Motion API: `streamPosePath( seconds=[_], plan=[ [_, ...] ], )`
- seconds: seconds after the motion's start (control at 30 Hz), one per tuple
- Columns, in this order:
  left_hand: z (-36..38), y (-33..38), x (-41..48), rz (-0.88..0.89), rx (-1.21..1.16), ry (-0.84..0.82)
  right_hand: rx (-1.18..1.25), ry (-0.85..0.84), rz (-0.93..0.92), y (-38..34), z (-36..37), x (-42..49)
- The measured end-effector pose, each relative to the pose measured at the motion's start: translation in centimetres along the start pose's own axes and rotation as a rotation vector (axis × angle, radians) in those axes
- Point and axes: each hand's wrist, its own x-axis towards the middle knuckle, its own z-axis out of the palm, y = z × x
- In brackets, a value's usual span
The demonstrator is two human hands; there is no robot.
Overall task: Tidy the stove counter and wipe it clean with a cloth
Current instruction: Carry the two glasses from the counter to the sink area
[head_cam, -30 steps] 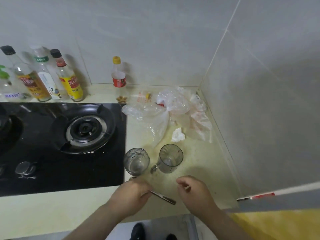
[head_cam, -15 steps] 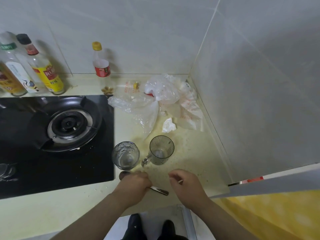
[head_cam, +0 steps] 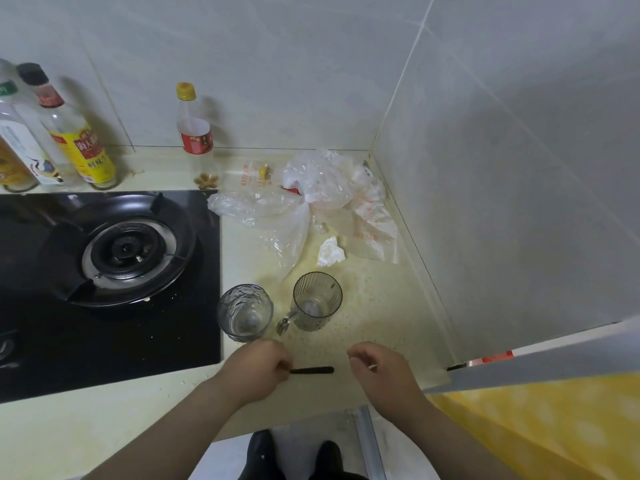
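At the front edge of the stained yellowish counter (head_cam: 381, 323), my left hand (head_cam: 258, 367) grips a spoon whose dark handle (head_cam: 311, 370) sticks out level to the right. My right hand (head_cam: 379, 370) is curled beside it, apart from the handle tip, and pinches a small pale stick (head_cam: 372, 367). Just beyond my hands stand a clear textured tumbler (head_cam: 245, 313) and a ribbed glass mug (head_cam: 317, 301). Crumpled plastic bags (head_cam: 311, 199) and a wad of white tissue (head_cam: 330, 252) lie in the back corner. No cloth is in view.
A black gas stove (head_cam: 104, 271) fills the left side. Sauce bottles (head_cam: 79, 140) line the back wall, and a yellow-capped bottle (head_cam: 195, 133) stands apart. Tiled walls close the back and right. An open cabinet door (head_cam: 536, 362) juts out at lower right.
The spoon handle has swung from slanting down-right to level, and its bowl is now hidden in my left hand. My right hand has drawn slightly away from the handle tip.
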Motion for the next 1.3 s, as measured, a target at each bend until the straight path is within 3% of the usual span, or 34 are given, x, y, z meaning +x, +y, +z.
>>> streamPosePath(
  seconds=[0.17,0.47,0.73,1.3],
  plan=[
    [-2.8,1.5,-2.2,-0.054,-0.394,0.071,0.039,0.039,-0.011,-0.5,-0.7,-0.1],
    [-10.0,1.5,-5.9,-0.051,-0.982,0.502,0.123,0.089,-0.062,-1.9,-0.4,0.6],
    [-12.4,-2.4,-3.5,-0.125,-1.009,0.750,0.125,0.072,-0.086,-2.9,1.1,0.6],
    [-7.6,-4.4,-0.1,-0.323,-0.995,0.686,0.132,0.039,-0.033,-3.5,2.1,0.8]
  ],
)
